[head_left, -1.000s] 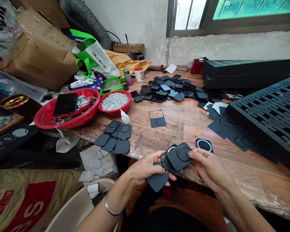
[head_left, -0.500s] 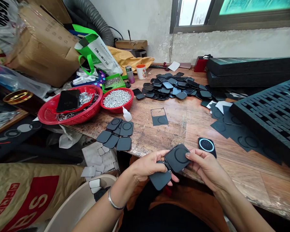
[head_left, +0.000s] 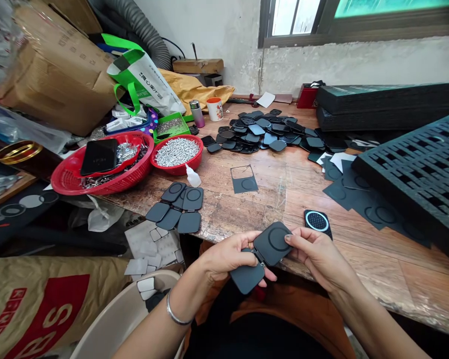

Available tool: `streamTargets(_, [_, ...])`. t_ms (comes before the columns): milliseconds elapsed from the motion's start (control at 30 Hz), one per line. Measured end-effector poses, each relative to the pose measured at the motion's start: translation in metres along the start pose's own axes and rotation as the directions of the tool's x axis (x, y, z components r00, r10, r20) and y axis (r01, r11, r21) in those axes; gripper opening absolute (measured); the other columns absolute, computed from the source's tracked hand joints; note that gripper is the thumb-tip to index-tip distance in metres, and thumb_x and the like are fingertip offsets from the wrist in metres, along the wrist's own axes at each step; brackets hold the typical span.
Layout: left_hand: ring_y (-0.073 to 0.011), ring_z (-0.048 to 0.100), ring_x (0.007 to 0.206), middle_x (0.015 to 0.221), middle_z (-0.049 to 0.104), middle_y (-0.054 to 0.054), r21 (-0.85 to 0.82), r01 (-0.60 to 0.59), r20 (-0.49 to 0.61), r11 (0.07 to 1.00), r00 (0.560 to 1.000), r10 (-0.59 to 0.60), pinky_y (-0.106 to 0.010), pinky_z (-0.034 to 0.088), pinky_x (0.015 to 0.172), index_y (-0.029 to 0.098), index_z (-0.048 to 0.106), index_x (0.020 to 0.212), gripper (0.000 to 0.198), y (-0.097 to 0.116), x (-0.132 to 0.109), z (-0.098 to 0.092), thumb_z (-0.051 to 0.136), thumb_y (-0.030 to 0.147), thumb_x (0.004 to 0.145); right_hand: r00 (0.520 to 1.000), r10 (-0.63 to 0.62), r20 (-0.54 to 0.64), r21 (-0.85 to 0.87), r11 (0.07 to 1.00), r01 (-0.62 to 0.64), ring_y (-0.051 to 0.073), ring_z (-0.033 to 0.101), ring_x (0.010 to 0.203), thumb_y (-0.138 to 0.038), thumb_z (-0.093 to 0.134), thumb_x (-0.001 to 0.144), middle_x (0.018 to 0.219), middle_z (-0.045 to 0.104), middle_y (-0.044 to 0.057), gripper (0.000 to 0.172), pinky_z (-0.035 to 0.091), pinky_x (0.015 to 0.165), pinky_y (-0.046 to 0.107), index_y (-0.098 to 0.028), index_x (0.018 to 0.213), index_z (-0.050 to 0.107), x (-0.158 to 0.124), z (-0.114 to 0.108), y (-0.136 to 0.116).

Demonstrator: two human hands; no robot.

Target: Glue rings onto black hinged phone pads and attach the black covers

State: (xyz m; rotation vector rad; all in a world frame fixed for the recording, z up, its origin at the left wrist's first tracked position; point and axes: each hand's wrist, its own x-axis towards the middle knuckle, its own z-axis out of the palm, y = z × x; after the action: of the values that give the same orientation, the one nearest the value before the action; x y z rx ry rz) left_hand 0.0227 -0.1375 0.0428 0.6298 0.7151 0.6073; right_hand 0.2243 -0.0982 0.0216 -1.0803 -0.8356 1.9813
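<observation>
A dark grey hinged charging pad (head_left: 272, 243), two square panels joined at a small metal hinge, lies unfolded between my hands above the table's front edge. A thin ring marks its upper panel. My left hand (head_left: 234, 257) grips it near the hinge, thumb on top and fingers underneath. At the upper panel's right edge, my right hand (head_left: 318, 252) pinches with thumb and fingers. Just beyond that hand sits a black square piece with a light blue ring (head_left: 317, 222). Several similar hinged pads (head_left: 172, 214) are laid out at the left of the table edge.
A heap of dark square panels (head_left: 258, 132) lies at the back. Red baskets (head_left: 65, 184) and a white dropper bottle (head_left: 193, 177) stand left. A cut grey sheet (head_left: 246, 185) lies mid-table. Dark ringed sheets (head_left: 362, 199) and black slotted foam (head_left: 415, 164) occupy the right.
My view has shifted slightly, so the table things appear a little further left. Both hands keep their hold on the charging pad, almost unmoved.
</observation>
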Motion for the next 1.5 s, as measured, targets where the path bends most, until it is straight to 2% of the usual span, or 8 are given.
streamTargets(300, [-0.0250,0.072,0.078,0.088,0.072,-0.011,-0.035,-0.002,0.006,0.999,1.000,0.002,-0.027,0.056,0.060,0.018,0.045,0.132,0.066,-0.0003,0.0013,-0.0008,0.055,0.003,0.068,1.000,-0.005,-0.030,-0.003,1.000,0.004,0.009,0.055,0.065,-0.025,0.078,0.066,0.068,0.061,-0.001,0.022,0.050,0.065,0.021,-0.016,0.055,0.061,-0.0016,0.0014,-0.0010])
streamTargets(400, [-0.0236,0.071,0.077,0.090,0.071,-0.010,-0.059,0.002,0.008,0.998,1.000,-0.002,-0.025,0.055,0.059,0.019,0.045,0.131,0.067,0.0001,0.0015,-0.0006,0.057,0.003,0.068,0.999,-0.002,-0.045,-0.015,1.000,0.002,0.010,0.056,0.067,-0.026,0.079,0.065,0.071,0.062,0.000,0.022,0.051,0.067,0.022,-0.016,0.057,0.062,-0.0021,0.0021,-0.0020])
streamTargets(633, [-0.0205,0.070,0.069,0.084,0.069,-0.010,-0.067,0.035,0.023,0.997,0.999,-0.034,-0.026,0.054,0.058,0.019,0.041,0.134,0.049,-0.0036,0.0034,-0.0062,0.048,0.018,0.086,0.998,-0.010,-0.055,-0.035,0.999,0.008,0.011,0.058,0.071,-0.027,0.079,0.065,0.079,0.063,0.001,0.021,0.051,0.068,0.024,-0.017,0.059,0.062,-0.0020,0.0018,-0.0024])
streamTargets(900, [-0.0201,0.070,0.069,0.089,0.068,-0.010,-0.089,0.033,-0.006,0.995,0.999,-0.033,-0.024,0.055,0.055,0.019,0.044,0.131,0.048,-0.0024,0.0043,-0.0031,0.052,0.018,0.084,0.998,-0.034,-0.058,-0.045,0.998,0.031,0.011,0.056,0.069,-0.028,0.080,0.063,0.078,0.063,0.001,0.023,0.051,0.067,0.025,-0.017,0.057,0.061,-0.0021,0.0028,-0.0032])
streamTargets(1167, [-0.0211,0.071,0.072,0.092,0.070,-0.011,-0.104,0.021,-0.042,0.994,0.999,-0.025,-0.025,0.056,0.057,0.019,0.047,0.128,0.046,0.0010,0.0026,0.0018,0.056,0.016,0.084,0.997,-0.047,-0.067,-0.064,0.997,0.042,0.018,0.062,0.078,-0.030,0.082,0.059,0.083,0.066,0.004,0.027,0.052,0.069,0.027,-0.018,0.054,0.059,-0.0023,0.0045,-0.0050])
streamTargets(1500, [-0.0203,0.071,0.072,0.094,0.069,-0.011,-0.082,0.030,-0.033,0.996,0.999,-0.033,-0.023,0.054,0.056,0.019,0.044,0.132,0.050,0.0021,0.0009,0.0019,0.055,0.015,0.083,1.000,0.004,-0.023,-0.011,1.000,-0.004,0.010,0.057,0.060,-0.027,0.081,0.062,0.069,0.064,-0.001,0.024,0.050,0.063,0.023,-0.016,0.056,0.060,-0.0025,0.0035,-0.0057])
